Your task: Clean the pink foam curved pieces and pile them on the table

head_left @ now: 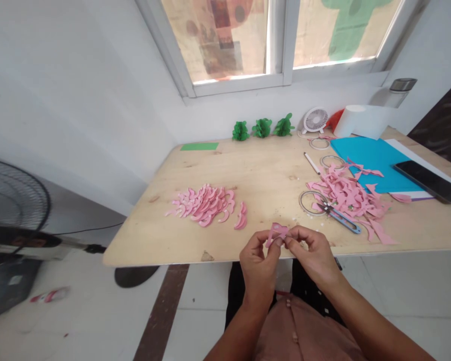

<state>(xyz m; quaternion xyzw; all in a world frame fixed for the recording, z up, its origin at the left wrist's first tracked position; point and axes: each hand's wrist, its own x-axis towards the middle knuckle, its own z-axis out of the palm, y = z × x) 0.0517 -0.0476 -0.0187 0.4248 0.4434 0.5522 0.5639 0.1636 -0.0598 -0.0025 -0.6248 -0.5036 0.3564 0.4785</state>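
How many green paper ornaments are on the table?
3. They stand in a row at the far edge of the table: left one, middle one, right one next to the small white fan. None seems hidden.

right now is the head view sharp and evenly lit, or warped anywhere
Head view: soft daylight from the window, glare on its sill; table evenly lit, shadows faint; wide-angle bowing at the edges, as on the floor fan; pink piece in the left hand and right hand is fairly sharp.
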